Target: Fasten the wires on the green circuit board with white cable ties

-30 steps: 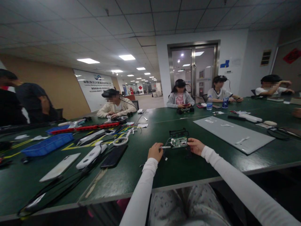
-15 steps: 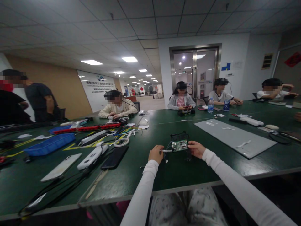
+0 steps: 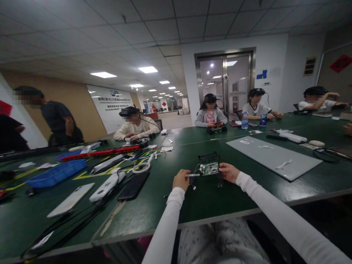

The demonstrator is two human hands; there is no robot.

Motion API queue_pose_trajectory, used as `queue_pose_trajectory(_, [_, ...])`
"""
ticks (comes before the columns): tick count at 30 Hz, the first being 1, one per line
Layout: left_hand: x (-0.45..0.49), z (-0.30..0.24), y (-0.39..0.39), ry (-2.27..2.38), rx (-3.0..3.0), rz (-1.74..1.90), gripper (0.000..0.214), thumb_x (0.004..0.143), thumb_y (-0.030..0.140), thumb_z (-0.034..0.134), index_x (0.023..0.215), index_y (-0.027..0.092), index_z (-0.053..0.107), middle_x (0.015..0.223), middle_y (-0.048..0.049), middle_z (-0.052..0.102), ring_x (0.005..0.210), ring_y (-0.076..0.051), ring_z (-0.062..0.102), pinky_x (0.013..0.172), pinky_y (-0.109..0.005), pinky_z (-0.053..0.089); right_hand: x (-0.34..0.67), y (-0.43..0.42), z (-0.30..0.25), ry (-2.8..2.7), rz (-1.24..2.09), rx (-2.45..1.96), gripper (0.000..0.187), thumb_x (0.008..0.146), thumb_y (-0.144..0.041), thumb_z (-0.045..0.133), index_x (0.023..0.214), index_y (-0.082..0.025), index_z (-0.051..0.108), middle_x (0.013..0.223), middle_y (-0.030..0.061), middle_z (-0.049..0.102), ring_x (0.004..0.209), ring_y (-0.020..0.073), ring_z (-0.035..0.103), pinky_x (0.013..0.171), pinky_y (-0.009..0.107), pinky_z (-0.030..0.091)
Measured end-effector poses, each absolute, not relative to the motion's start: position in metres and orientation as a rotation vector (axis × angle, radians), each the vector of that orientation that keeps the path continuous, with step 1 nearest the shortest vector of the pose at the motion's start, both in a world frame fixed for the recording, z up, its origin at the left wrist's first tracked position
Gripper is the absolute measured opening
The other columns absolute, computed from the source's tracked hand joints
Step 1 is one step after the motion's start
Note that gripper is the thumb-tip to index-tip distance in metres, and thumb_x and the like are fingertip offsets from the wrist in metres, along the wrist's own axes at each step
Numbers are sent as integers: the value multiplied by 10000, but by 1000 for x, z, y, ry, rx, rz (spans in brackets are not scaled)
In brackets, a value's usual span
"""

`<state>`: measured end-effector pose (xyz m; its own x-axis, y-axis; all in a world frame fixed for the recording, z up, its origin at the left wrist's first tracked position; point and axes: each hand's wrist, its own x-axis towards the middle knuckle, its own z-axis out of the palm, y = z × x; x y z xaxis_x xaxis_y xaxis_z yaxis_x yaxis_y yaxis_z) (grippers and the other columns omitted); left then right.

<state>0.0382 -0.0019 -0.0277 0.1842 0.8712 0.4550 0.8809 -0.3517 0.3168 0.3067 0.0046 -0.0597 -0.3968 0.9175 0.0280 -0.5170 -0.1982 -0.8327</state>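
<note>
Between my hands a green circuit board is held just above the table, with thin wires and white connectors at its left side. My right hand pinches the board's right edge. The fingers of my left hand are closed on a flat white ribbon cable that runs to the board. Behind and below the board is a black plastic frame, partly hidden by it. A small white plug dangles from a wire under the cable.
Left on the green table lie a black phone, a white phone, a white power strip, a tape roll and a blue tray. A grey panel lies to the right. Several people sit across the table.
My view has shifted slightly. Both hands keep their hold on the board and the cable. A standing person at the far left has moved, leaning forward.
</note>
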Motion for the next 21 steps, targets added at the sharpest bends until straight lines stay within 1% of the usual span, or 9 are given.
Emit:
queue_pose_trajectory(9, [35, -30, 0, -1742, -2392, -946, 251, 706, 89, 461, 881, 204, 598, 923, -20, 564, 848, -132, 533, 788, -250, 413, 306, 4, -59, -958, 1783, -624, 288, 545, -147, 679, 747, -179, 476, 693, -18, 611, 650, 134, 594, 627, 271, 427])
queue_pose_trajectory(17, [34, -31, -1, -1745, -2406, -963, 293, 685, 54, 467, 902, 203, 594, 935, -20, 557, 856, -130, 522, 812, -261, 398, 307, 5, -62, -958, 1793, -645, 284, 551, -152, 678, 753, -181, 480, 685, -20, 610, 631, 126, 584, 600, 263, 416])
queue_pose_trajectory(21, [34, -32, -2, -1760, -2405, -955, 274, 693, 59, 469, 892, 196, 597, 935, -26, 557, 868, -132, 517, 808, -261, 391, 306, 4, -63, -966, 1792, -654, 274, 555, -158, 676, 753, -178, 488, 688, -15, 609, 626, 125, 581, 597, 261, 409])
